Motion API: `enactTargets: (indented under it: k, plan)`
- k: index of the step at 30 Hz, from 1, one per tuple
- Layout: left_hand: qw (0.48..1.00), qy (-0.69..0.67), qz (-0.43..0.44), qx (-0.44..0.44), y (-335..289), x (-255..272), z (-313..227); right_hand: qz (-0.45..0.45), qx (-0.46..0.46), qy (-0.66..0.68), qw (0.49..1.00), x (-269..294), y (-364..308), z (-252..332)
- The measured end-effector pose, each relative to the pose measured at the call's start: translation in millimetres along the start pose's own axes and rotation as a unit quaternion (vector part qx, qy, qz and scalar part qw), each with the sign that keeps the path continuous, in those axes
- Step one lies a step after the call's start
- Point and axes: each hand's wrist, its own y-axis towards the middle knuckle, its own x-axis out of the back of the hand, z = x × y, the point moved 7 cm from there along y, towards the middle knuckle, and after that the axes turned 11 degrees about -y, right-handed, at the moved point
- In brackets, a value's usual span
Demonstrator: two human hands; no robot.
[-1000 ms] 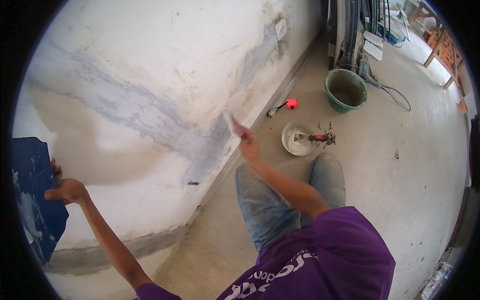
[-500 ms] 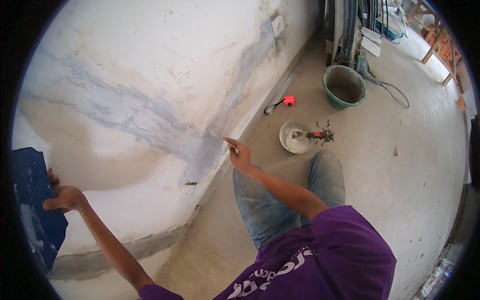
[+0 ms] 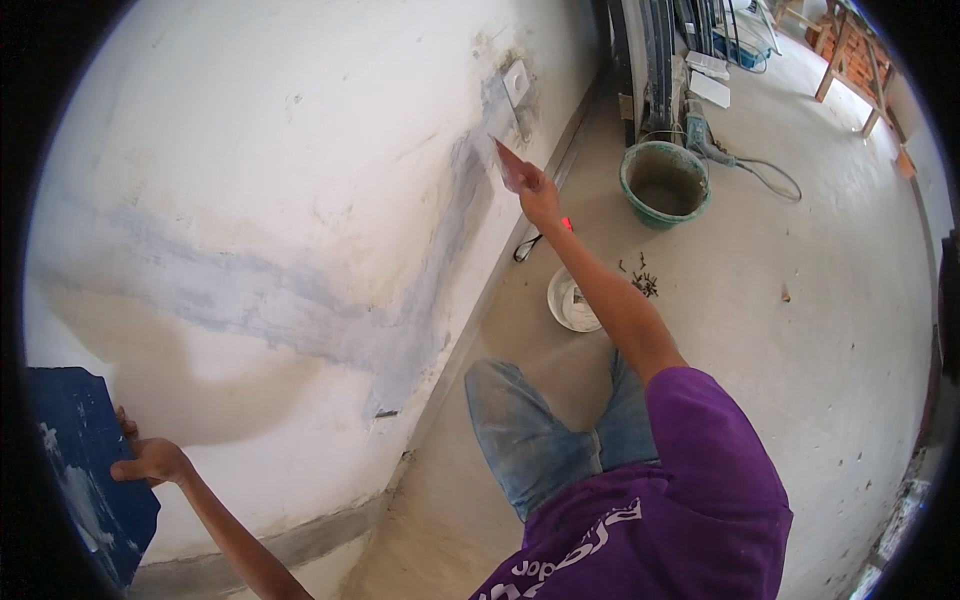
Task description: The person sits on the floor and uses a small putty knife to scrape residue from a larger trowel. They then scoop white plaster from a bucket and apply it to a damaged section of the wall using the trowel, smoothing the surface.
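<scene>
My left hand (image 3: 155, 462) grips the edge of a dark blue plasterer's board (image 3: 100, 480), which carries smears of pale filler. Up by the wall, my right hand (image 3: 541, 200) is closed round a flat reddish filling knife (image 3: 508, 166). Its tip meets or nearly meets the grey filled strip (image 3: 455, 215) on the white wall (image 3: 330, 130), just below a white wall socket (image 3: 516, 82). That strip runs down to join another grey band (image 3: 250, 300) stretching leftward. A slot (image 3: 386, 413) shows low in the wall.
A white bowl of filler (image 3: 572, 314) stands on the floor (image 3: 740, 350), partly behind my right arm. Beyond it are dark scraps (image 3: 645, 285), a red tape measure (image 3: 567, 224), a green bucket (image 3: 664, 205) and a corded power tool (image 3: 703, 138). Dark profiles (image 3: 658, 65) lean at the back.
My right hand has moved up along the grey strip with the filling knife, toward the socket. The board in my left hand sits lower in view, and the view itself has shifted.
</scene>
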Motion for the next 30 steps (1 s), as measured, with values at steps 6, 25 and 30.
enactTargets:
  k: [6, 25, 30]
  plan:
    - [0.999, -0.013, -0.037, -0.027, -4.5, -27.6, 3.5, -0.074, 0.005, -0.134, 0.988, -60.5, -51.2, 31.0]
    - [0.997, -0.055, -0.044, -0.017, 7.7, 5.4, 24.9, -0.041, 0.019, -0.062, 0.997, 22.9, 142.5, -44.8]
    - [0.995, -0.097, -0.024, 0.026, 27.6, 57.9, 39.4, -0.035, 0.032, -0.084, 0.995, 11.7, 157.2, -44.5]
